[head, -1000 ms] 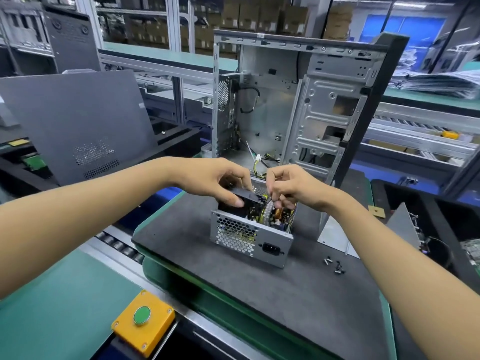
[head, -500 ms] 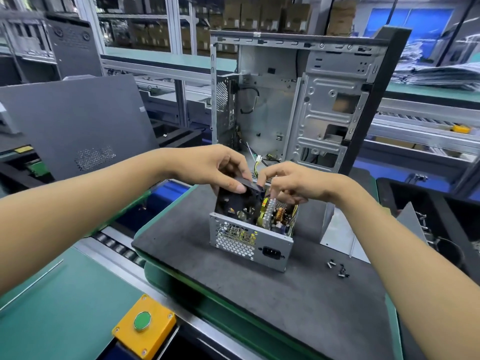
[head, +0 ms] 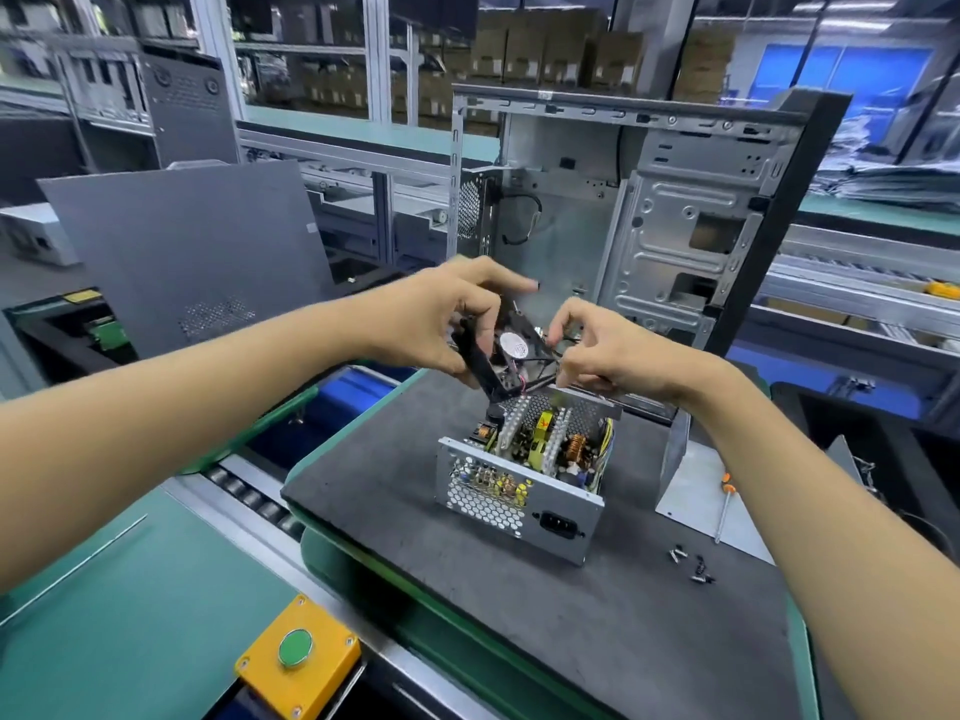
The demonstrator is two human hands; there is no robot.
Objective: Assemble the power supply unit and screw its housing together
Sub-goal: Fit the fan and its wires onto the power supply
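Observation:
An open silver power supply unit stands on the dark mat, its circuit board and coils exposed from above. My left hand grips a black cooling fan and holds it tilted above the unit's rear. My right hand pinches the fan's thin wires beside its right edge. A few loose screws lie on the mat to the right. A screwdriver with an orange handle rests on a grey metal cover plate.
An open computer case stands upright behind the unit. A grey side panel leans at the left. A yellow box with a green button sits at the front edge by the roller conveyor. A black bin is at the right.
My left hand has lifted the fan up out of the power supply unit and tilted it. My right hand rose with it, holding the wires. The board inside is now exposed.

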